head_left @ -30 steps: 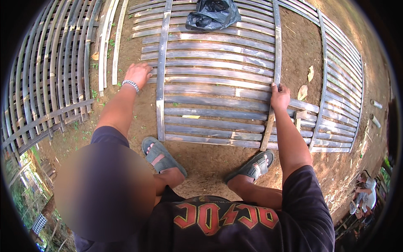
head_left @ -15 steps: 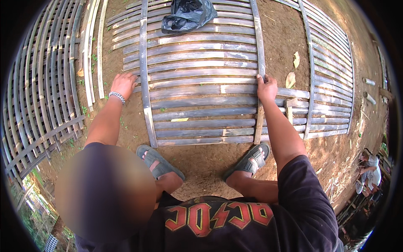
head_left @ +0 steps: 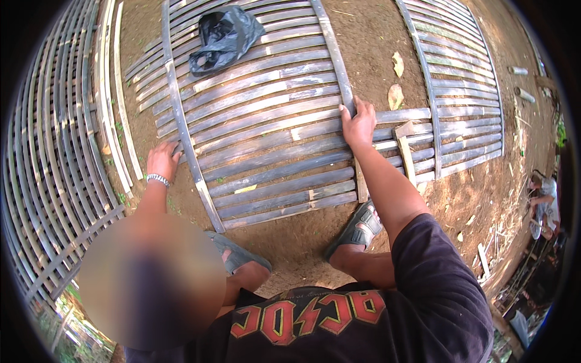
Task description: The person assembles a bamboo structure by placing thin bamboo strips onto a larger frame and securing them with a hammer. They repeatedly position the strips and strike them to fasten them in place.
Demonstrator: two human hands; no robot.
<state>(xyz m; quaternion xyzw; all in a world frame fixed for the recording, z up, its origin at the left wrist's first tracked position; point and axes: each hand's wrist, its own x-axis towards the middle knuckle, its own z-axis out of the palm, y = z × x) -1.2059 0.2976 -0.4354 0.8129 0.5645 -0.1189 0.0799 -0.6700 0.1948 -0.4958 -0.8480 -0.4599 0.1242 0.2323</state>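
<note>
A panel of bamboo slats point(head_left: 275, 160) lies on the ground before me, its rows crossed by two long strips. My left hand point(head_left: 163, 161), with a chain bracelet at the wrist, is closed at a slat's end, just outside the left cross strip point(head_left: 183, 128). On the other side, my right hand point(head_left: 359, 123) grips the right cross strip point(head_left: 334, 51), thumb on its left side and fingers on its right. A crumpled black plastic bag point(head_left: 225, 39) rests on the slats toward the far end.
Another slatted bamboo panel point(head_left: 463, 78) lies at the right, and a large bamboo lattice point(head_left: 54, 133) at the left. Loose pale strips point(head_left: 113, 91) lie beside it. A short piece of wood point(head_left: 405, 154) stands near my right forearm. Another person point(head_left: 544, 202) is at the far right.
The view has turned, so the panel appears tilted and shifted left. Both hands remain at the panel's two sides, the left one still at the slat end.
</note>
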